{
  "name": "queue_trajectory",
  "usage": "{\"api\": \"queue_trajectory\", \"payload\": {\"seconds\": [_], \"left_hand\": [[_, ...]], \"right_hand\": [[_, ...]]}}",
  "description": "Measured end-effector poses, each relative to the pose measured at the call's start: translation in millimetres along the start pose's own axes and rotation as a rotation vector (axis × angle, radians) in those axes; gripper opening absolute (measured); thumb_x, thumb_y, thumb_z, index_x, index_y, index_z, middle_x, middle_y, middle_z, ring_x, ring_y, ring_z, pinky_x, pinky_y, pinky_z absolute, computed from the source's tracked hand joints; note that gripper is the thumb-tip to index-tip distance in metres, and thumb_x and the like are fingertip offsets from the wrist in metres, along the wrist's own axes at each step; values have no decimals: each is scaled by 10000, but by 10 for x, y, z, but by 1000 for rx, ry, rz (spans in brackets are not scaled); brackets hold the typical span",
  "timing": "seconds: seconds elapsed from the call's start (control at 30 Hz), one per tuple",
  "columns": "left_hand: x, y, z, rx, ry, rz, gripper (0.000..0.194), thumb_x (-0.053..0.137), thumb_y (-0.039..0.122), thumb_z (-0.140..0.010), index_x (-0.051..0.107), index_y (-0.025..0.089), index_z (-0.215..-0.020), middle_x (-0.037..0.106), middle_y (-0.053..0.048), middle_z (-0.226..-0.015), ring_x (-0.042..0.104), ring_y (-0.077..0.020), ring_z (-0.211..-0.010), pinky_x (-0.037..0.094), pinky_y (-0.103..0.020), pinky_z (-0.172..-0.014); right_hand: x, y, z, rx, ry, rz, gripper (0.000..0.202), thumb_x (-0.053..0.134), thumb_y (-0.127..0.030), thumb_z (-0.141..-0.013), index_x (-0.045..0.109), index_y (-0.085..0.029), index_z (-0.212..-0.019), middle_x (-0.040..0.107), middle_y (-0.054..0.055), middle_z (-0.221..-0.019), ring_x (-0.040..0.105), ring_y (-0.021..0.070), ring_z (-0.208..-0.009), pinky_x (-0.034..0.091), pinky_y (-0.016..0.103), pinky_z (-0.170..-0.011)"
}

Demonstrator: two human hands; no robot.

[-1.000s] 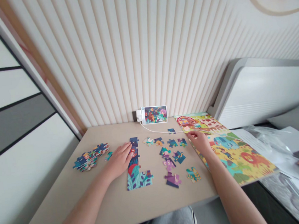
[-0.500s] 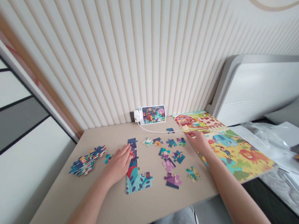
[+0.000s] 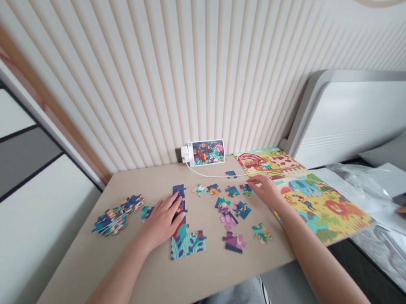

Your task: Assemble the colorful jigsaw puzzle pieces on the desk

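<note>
My left hand [image 3: 162, 221] lies flat with fingers spread over a joined strip of jigsaw puzzle [image 3: 187, 245], which forms an L with leaves at its near end. The hand hides part of the strip's middle. My right hand [image 3: 265, 191] is beside the right edge of a dark blue puzzle piece [image 3: 245, 189], fingertips low and slightly apart, with nothing visible held. Between the hands lie several loose pieces, among them a purple one [image 3: 234, 241], a blue one [image 3: 242, 210] and a teal-yellow one [image 3: 262, 233].
A stack of puzzle pieces [image 3: 110, 221] sits at the left, with a single piece [image 3: 145, 213] beside it. A picture card [image 3: 206, 152] leans on the wall near a charger [image 3: 185, 154], whose white cable [image 3: 213, 176] crosses the table. Illustrated boards [image 3: 313, 203] cover the table's right side.
My right hand has shifted a little left, off the illustrated board's edge towards the dark blue piece. My left hand stays on the strip, its fingers spread wider. The view has tilted slightly.
</note>
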State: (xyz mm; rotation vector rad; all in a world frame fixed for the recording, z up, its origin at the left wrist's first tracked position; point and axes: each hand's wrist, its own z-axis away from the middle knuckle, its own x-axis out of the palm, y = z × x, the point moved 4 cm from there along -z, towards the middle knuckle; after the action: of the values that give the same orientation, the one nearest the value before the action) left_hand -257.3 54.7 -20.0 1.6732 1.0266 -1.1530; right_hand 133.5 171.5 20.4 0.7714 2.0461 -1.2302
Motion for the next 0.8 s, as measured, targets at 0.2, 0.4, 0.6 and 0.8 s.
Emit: {"api": "queue_trajectory", "payload": {"seconds": [0.2,0.4,0.6,0.8], "left_hand": [[-16,12,-7,-1,2,3,588,348,523,-1030,476,182,-1491,378,-124,-1596,361,-303,-1467,295,-523,-1207],[-12,18,3,-1,17,2,570,350,519,-1030,470,215,-1496,377,-109,-1600,365,-300,-1466,296,-520,-1203],[3,24,1,-9,-13,-15,588,325,520,-1034,451,195,-1507,361,-115,-1607,350,-297,-1474,286,-524,-1206],[33,4,-3,-12,0,-2,581,349,520,-1025,462,207,-1501,369,-104,-1604,345,-298,-1478,280,-517,-1212]], "right_hand": [[-256,-349,88,-42,-68,9,255,572,-345,-900,758,-228,-1029,751,88,-1065,688,262,-985,510,393,-897],[-420,-708,751,-148,-292,124,303,571,-341,-935,720,-274,-1190,723,90,-1158,671,284,-1056,510,416,-951],[-404,-659,1377,-164,-350,193,298,609,-365,-935,704,-327,-1214,675,78,-1255,650,286,-1128,521,428,-974],[-406,-528,1451,-186,-307,251,284,605,-387,-944,709,-342,-1204,674,78,-1268,649,294,-1142,524,467,-983]]}}
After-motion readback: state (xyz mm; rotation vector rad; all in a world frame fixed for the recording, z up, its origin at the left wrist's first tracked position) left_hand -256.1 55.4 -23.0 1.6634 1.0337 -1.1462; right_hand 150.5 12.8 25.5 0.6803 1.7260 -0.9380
